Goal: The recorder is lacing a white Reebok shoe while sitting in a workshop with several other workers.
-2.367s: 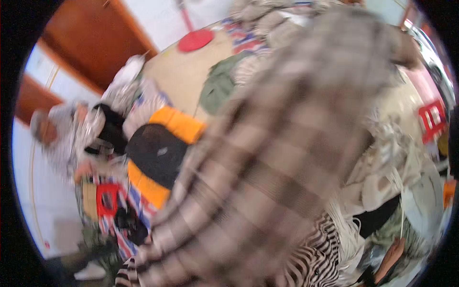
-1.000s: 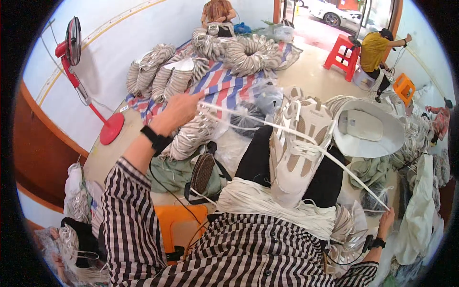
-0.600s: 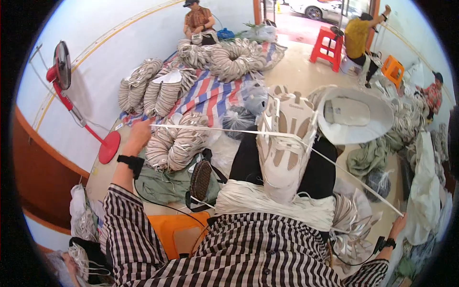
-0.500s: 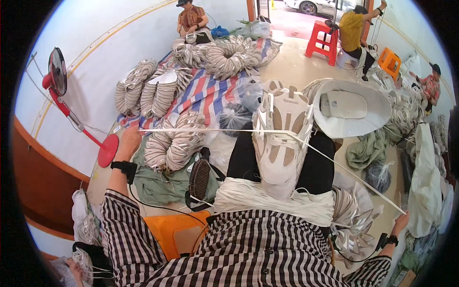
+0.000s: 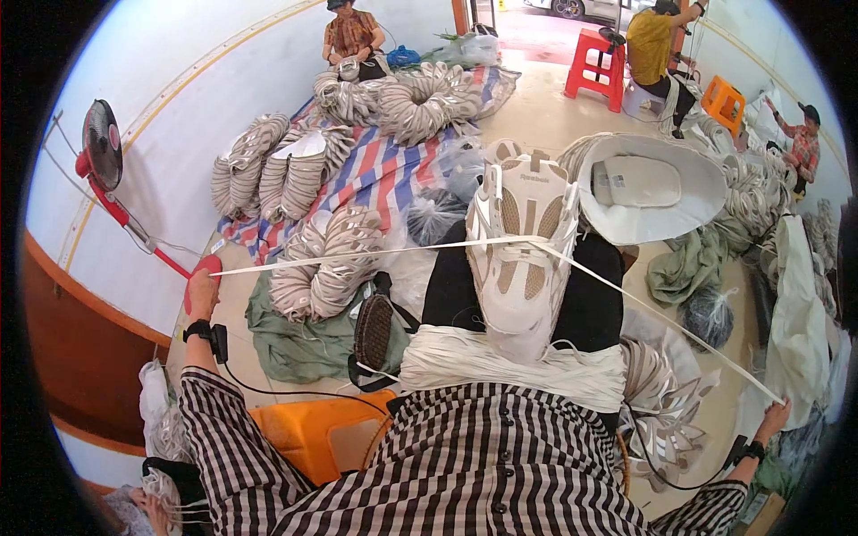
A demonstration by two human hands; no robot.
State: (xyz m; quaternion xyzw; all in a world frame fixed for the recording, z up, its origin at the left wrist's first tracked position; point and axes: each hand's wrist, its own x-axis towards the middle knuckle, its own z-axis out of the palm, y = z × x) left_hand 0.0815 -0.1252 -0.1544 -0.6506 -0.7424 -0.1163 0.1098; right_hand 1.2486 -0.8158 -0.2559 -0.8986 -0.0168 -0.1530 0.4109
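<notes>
A beige and white shoe upper (image 5: 523,255) rests on my lap between my thighs, its toe toward me. A long white shoelace (image 5: 357,254) runs through it near the middle and stretches taut to both sides. Out at the far left, my left hand (image 5: 204,290) is closed on one end of the lace. At the right, lower down, my right hand (image 5: 774,418) pinches the other end. Across my lap, under the shoe's toe, lies a thick bundle of white laces (image 5: 500,368).
Rings of stacked shoe uppers (image 5: 429,103) lie on a striped sheet (image 5: 357,183). A white tub-like container (image 5: 657,183) stands right of the shoe. A red floor fan (image 5: 103,147) stands left; an orange stool (image 5: 295,433) is beside me. Several other people sit around the room.
My hands have moved farther apart, the left one outward and down, the right one slightly outward. The lace is drawn longer on the left side. The view has shifted slightly.
</notes>
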